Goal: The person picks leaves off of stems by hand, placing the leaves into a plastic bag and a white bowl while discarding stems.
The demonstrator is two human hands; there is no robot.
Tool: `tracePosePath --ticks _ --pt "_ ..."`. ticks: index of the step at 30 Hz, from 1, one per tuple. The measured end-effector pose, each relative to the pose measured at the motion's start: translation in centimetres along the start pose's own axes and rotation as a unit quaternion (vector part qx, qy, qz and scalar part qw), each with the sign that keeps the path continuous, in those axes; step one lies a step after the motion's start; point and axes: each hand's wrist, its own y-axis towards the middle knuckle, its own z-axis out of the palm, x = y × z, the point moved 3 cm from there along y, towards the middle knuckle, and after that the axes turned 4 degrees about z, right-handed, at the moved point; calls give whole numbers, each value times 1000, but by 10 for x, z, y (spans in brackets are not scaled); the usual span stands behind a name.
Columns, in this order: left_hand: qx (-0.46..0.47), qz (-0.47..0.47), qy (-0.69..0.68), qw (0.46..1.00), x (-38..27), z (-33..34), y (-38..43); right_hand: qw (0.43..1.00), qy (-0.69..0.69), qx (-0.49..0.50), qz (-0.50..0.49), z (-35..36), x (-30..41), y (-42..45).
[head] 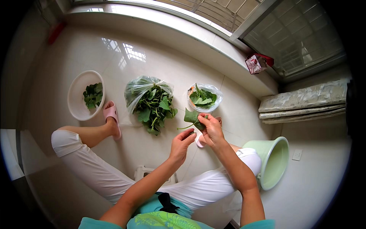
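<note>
My right hand (212, 130) pinches a green leaf (191, 116) with a thin stem pointing left. Just below and left of it, my left hand (180, 144) holds a small dark green leaf piece (193, 132) between thumb and fingertips. Beyond my hands, a heap of leafy green stems (154, 107) spills from a clear plastic bag (134, 90) on the floor. Right of that, a smaller plastic bag (218, 96) stands with its mouth spread around more greens (203, 98). At left, a white plastic basin (76, 97) contains several loose leaves (93, 96).
A pale green bucket (257, 146) lies on its side by my right knee. Part of a white plastic stool (140, 173) shows beneath me. Folded padded mats (303, 100) lean at the right wall. A patterned gift box (255, 64) sits on the window ledge (200, 48).
</note>
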Motion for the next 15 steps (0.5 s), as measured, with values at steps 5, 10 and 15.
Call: tracePosePath --ticks 5,10,15 --pt "9 -1 -115 993 8 5 14 1000 -21 -1 -16 -1 -6 0" --pt "21 3 -93 995 3 -4 15 999 -16 -8 -32 3 -3 -5" --pt "37 -14 -103 994 -4 -5 14 999 1 8 -34 4 -3 -5"
